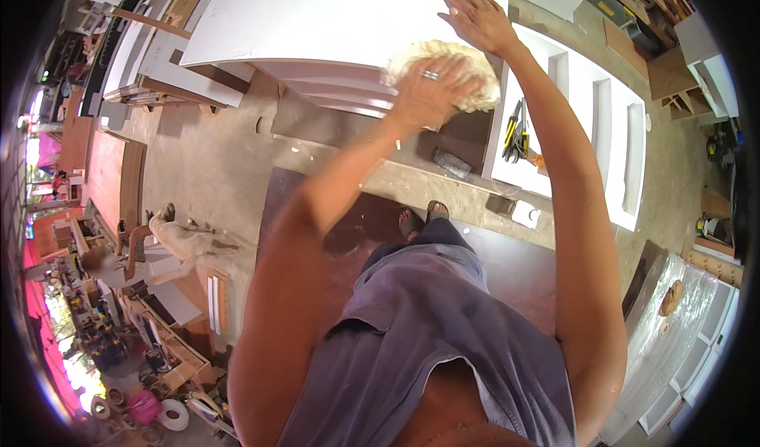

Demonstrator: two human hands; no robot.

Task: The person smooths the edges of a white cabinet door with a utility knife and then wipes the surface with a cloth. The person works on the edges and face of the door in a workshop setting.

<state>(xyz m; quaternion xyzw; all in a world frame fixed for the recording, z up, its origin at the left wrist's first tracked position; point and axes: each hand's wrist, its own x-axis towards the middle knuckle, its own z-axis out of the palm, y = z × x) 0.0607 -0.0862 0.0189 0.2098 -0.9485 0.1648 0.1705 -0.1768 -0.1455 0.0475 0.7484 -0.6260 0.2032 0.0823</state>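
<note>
My left hand (435, 87), with a ring on one finger, presses down on a bunched cream cloth (417, 54) at the front right edge of a large white cabinet (317, 16). The fingers lie over the cloth, which bulges out around them. Farther up and to the right, my right hand (479, 21) rests at the right edge of the cabinet's white top. It is open, its fingers spread and holding nothing. Below the top, the cabinet's front shows shelf-like edges, partly hidden by my left forearm.
To the right lies a white unit with recesses (586, 115), carrying pliers-like tools with yellow-and-black handles (516, 136). A clear bottle-like object (451, 162) is below the cabinet. At left, another person (178, 245) bends beside a cluttered bench. Plastic-wrapped panels (657, 320) stand at right.
</note>
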